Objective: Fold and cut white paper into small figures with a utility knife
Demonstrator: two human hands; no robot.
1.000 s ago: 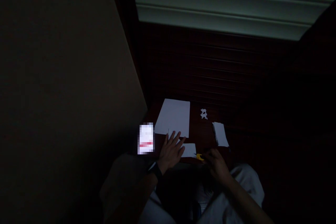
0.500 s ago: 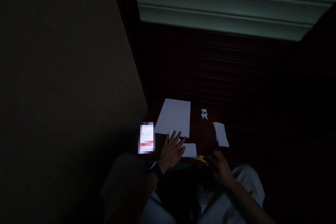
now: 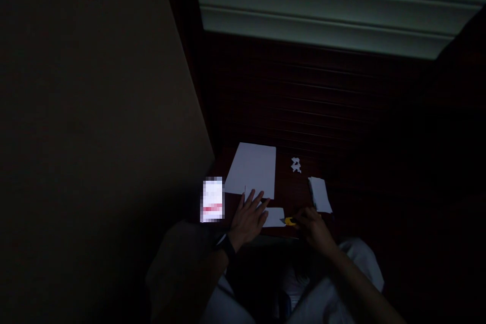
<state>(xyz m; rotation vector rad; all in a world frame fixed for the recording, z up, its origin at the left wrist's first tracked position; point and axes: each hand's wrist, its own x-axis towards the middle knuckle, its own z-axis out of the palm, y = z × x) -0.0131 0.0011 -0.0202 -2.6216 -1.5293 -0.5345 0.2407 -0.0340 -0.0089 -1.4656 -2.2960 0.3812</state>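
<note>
Fingers spread, my left hand (image 3: 248,217) lies flat over the left part of a small white piece of paper (image 3: 274,216) at the table's near edge. Its fingertips reach the lower edge of a large white sheet (image 3: 253,168). My right hand (image 3: 312,225) is closed around a yellow utility knife (image 3: 290,221). The knife's tip points left, at the right edge of the small paper; in this dim light I cannot tell whether the blade touches it.
A bright, pixelated rectangle (image 3: 212,200) is at the table's left side. Small folded white paper pieces (image 3: 295,164) lie at the back right, and a stack of white paper (image 3: 321,195) sits on the right. A wall (image 3: 114,111) rises at left.
My right hand has moved slightly up and away from me with the utility knife, whose tip is now beside the small paper's right edge. The left hand stays put.
</note>
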